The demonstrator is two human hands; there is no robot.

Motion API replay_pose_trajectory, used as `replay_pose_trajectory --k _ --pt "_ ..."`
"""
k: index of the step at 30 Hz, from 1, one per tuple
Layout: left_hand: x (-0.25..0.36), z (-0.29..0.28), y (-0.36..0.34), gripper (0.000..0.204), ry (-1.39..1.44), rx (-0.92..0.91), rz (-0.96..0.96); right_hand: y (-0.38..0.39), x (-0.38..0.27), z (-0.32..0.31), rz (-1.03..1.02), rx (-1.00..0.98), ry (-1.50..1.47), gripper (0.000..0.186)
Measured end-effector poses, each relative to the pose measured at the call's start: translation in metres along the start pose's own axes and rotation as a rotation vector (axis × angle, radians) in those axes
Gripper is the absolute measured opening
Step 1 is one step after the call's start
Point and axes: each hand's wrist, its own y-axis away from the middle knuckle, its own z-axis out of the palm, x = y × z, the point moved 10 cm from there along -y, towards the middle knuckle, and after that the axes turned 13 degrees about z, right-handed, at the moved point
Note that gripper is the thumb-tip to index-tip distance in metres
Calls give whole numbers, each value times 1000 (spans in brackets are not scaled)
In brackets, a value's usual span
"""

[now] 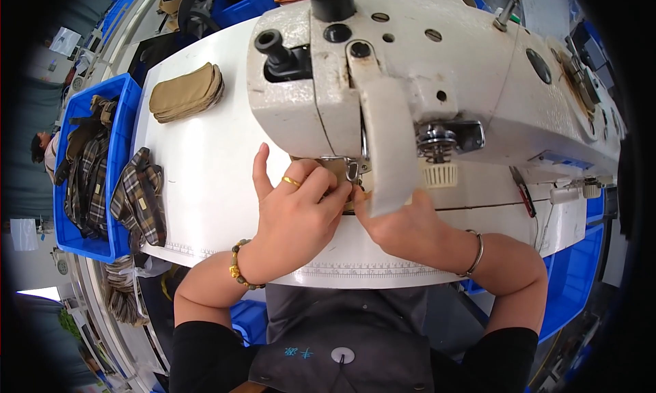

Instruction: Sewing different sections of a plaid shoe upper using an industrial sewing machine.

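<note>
A white sewing machine [437,58] stands over the white table. Under its needle area lies a small khaki fabric piece [333,165], mostly covered by my fingers and the machine head. My left hand [294,208] has bent fingers pressed on that piece, with one finger sticking up to the left. Close beside it, my right hand [403,227] pinches at the near edge of the fabric by the presser foot [352,169]. A pale hanging strip [389,143] on the machine hides part of the right fingers.
A stack of khaki fabric pieces [186,92] lies at the table's far left. Plaid garments [89,184] fill a blue bin [121,215], and another plaid piece [141,198] lies beside it. Red-and-black snips [523,191] rest at the right. A ruler strip [369,273] runs along the near edge.
</note>
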Motion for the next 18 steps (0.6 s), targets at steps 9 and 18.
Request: replay_pose_trajectory --k 9,18 --pt "-7 21 3 19 260 -109 14 2 -10 -6 -42 -34 16 18" --pt "-5 20 2 15 263 -87 38 4 -14 -5 -61 -93 2 20"
